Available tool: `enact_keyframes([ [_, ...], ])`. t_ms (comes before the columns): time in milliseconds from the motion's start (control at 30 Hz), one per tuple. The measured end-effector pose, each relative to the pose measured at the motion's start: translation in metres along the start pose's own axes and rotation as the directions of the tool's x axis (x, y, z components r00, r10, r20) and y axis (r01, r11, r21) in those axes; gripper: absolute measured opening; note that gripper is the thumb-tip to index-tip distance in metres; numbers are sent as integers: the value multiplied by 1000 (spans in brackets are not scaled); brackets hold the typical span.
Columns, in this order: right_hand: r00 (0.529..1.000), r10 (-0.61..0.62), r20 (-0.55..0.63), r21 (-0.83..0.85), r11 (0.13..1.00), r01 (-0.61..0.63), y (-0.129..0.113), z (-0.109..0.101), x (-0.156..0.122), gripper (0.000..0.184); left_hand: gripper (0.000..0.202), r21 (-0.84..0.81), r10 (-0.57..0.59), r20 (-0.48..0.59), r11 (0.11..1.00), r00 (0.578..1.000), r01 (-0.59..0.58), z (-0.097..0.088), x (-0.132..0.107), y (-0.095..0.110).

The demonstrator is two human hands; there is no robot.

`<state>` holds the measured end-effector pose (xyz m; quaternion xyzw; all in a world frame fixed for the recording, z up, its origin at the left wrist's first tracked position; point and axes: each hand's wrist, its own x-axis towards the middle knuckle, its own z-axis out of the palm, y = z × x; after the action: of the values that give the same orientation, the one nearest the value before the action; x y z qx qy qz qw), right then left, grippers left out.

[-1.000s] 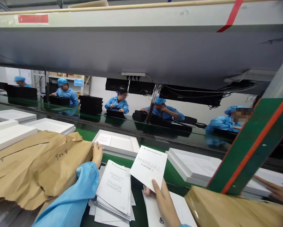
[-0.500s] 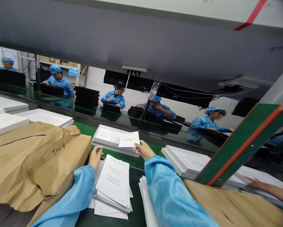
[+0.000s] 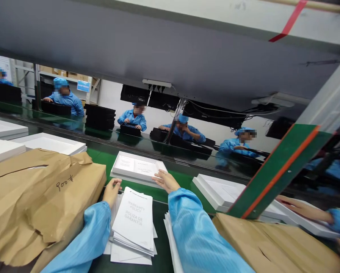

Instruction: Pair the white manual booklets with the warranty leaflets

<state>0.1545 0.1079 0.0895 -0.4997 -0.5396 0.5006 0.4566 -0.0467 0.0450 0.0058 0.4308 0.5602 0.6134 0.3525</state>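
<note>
My right hand (image 3: 165,181) reaches forward in a blue sleeve to the near edge of a white open box (image 3: 158,165) on the green belt. Its fingers lie flat and apart over the box's rim. A white manual booklet (image 3: 143,167) lies inside the box, beside another sheet. My left hand (image 3: 112,190) rests with curled fingers at the box's near left corner, next to a brown paper package (image 3: 41,201). Just below my hands lies a stack of white warranty leaflets (image 3: 134,222).
More white boxes (image 3: 219,189) sit on the belt to the right and left (image 3: 49,143). A second brown package (image 3: 274,242) lies at the right. A green and orange bar (image 3: 274,170) slants across. Another person's hand (image 3: 300,208) touches the right box. Workers in blue sit beyond.
My right hand carried the manual from near me to the white box, laid it inside and let it go. My left hand stayed at the box's corner.
</note>
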Motion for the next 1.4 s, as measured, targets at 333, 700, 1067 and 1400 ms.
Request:
enact_keyframes([
  [333,970,-148,193,-414,884,217,24,-7,-106,23,11,338,64,27,939,998,-69,3,-44,49],
  [700,983,-164,85,24,986,163,37,2,-119,38,46,754,70,438,514,896,-409,68,-126,48],
  [1067,988,-151,22,318,938,136,8,-19,-114,14,71,333,349,195,856,917,-397,48,-96,67],
  [1400,976,-193,103,-669,713,212,-10,-57,-183,35,38,-205,117,143,975,983,-86,36,-66,45],
])
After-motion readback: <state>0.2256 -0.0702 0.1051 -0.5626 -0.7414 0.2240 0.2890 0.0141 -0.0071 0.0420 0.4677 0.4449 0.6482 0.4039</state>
